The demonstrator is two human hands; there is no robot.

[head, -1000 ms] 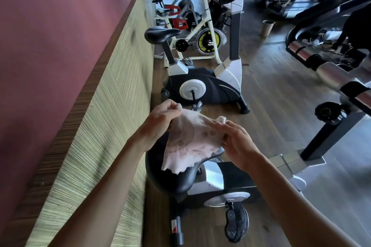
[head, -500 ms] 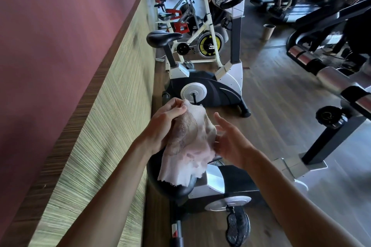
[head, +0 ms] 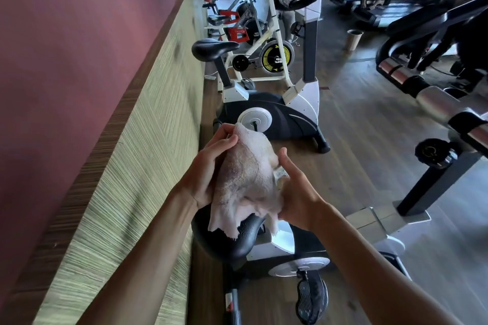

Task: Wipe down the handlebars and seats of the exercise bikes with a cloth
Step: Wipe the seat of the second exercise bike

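Fingers (head: 224, 144) of the left hand (head: 208, 166) curl around the upper edge of the cloth (head: 247, 185), thumb and fingertips pinching its top corner, as I watch from the head camera. At 3 o'clock of the cloth, the right hand (head: 295, 192) grips the opposite side: its thumb stands up along the fabric while the other fingers are tucked behind it, out of my sight. Pale, fluffy and faintly stained, the cloth hangs between the two hands, with its ragged lower edge dangling just above the black seat (head: 237, 240) of the nearest exercise bike (head: 290, 250); I cannot tell whether the fringe touches the seat. Below it, at 6 o'clock, one black pedal (head: 311, 298) of that bike points toward the wooden floor (head: 356, 140).

At 12 o'clock of the hands stands a second exercise bike (head: 272, 116) with a black and silver body, and its black saddle (head: 214, 49) is raised on a post near the wall (head: 145, 153). Farther along at 12 o'clock is a white spin bike (head: 272, 55) with a yellow-marked flywheel. Near it, at 1 o'clock, a paper cup (head: 353, 39) sits on the floor. Dark gym machines (head: 427, 34) fill the 2 o'clock side of the view.
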